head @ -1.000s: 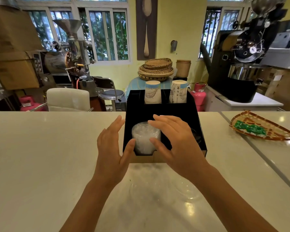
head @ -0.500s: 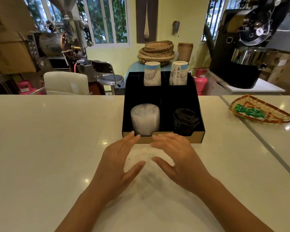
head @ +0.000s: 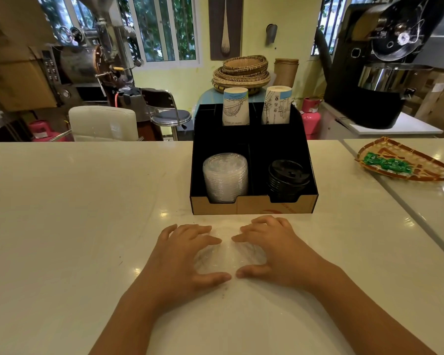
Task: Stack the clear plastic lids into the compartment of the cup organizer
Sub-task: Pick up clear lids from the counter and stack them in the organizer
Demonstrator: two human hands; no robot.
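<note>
Loose clear lids [head: 230,254] lie on the counter [head: 75,213], just in front of the cup organizer [head: 253,204]. Left hand [head: 182,254] and right hand [head: 274,247] cup them from both sides, fingers curled and spread, tips touching plastic. Stacked lids [head: 225,176] fill the organizer's front-left compartment.

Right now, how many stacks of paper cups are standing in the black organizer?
2. One stack of paper cups stands in the back left slot, the other in the back right slot. Each is upside down; how many cups are nested inside cannot be told.
</note>
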